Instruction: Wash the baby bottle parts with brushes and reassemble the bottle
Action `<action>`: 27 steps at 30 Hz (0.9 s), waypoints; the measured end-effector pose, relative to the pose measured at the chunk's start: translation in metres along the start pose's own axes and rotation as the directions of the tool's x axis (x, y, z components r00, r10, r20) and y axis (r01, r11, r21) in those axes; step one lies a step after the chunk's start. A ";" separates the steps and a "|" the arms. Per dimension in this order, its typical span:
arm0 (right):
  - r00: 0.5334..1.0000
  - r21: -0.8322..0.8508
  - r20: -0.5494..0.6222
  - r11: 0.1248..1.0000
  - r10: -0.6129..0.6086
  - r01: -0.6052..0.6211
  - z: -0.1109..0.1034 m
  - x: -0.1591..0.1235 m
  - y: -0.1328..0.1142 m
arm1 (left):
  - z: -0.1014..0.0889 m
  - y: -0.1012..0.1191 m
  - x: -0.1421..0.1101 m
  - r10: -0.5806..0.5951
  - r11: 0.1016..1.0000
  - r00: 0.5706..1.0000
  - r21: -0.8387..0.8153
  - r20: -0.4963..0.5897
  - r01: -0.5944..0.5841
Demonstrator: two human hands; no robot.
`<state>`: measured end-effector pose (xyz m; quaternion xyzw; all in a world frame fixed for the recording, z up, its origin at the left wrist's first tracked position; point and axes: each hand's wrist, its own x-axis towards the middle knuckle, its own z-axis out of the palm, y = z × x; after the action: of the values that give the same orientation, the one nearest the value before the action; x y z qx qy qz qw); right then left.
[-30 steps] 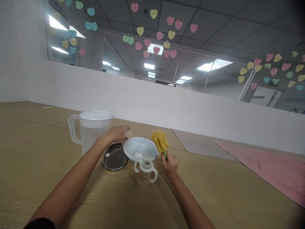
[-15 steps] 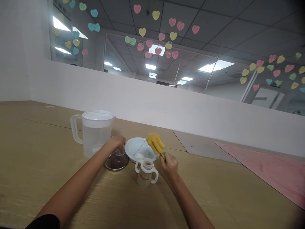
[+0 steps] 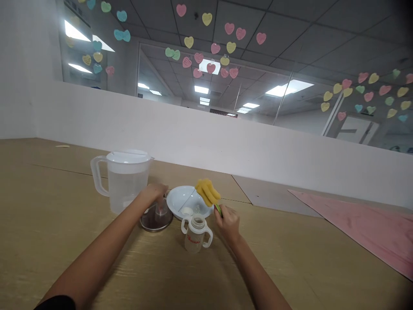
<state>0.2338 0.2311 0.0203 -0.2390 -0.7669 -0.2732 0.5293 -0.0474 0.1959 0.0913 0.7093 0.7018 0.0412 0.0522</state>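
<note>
My right hand point(image 3: 229, 221) is closed around the green handle of a yellow sponge brush point(image 3: 208, 192), whose head is raised above the rim of a white bowl point(image 3: 172, 206). Just left of that hand, a clear baby bottle point(image 3: 193, 242) with two white handles and red lettering stands upright, its mouth uncovered. My left hand point(image 3: 157, 192), slightly blurred, reaches down with curled fingers onto a small clear cup point(image 3: 161, 210) on a round dark metal dish point(image 3: 155, 224). The fingertips are partly hidden. Inside the bowl are a small white round piece point(image 3: 186, 211) and a clear item that I cannot make out.
A large lidded clear pitcher point(image 3: 127, 185) stands behind my left forearm. A pink sheet point(image 3: 358, 228) lies on the wooden table point(image 3: 290, 262) at the right. A white wall point(image 3: 209, 133) with glass above it, dotted with heart-shaped notes, closes off the back.
The whole view has shifted slightly, so things appear a little further left. Both hands keep nearly the same places, the right one still with the sponge brush.
</note>
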 end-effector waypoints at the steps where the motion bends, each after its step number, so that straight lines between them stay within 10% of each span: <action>1: 1.000 -0.010 -0.004 1.000 0.017 -0.017 0.001 -0.001 0.000 | -0.005 0.004 -0.003 -0.016 0.999 1.000 0.028 -0.017 0.016; 5: 0.996 -0.055 0.006 0.994 0.094 -0.093 0.005 -0.003 0.002 | -0.012 0.036 -0.011 0.123 0.992 0.985 0.024 -0.120 -0.121; 10: 0.988 -0.092 0.038 0.985 0.152 -0.147 0.006 -0.005 0.003 | 0.022 0.071 0.005 0.485 0.826 0.872 -0.290 -0.070 -0.483; 18: 0.962 -0.125 0.124 0.965 0.244 -0.229 0.008 -0.006 0.007 | 0.041 0.073 0.022 0.409 0.812 0.904 -0.401 -0.128 -0.424; 27: 0.824 -0.167 0.367 0.902 0.432 -0.399 0.009 -0.003 0.008 | 0.002 0.071 0.013 0.146 0.442 0.815 -0.700 -0.561 -0.561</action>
<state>0.2343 0.2430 0.0161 -0.4722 -0.7751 -0.1290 0.3995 0.0236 0.2080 0.0990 0.6995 0.4151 0.5363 0.2253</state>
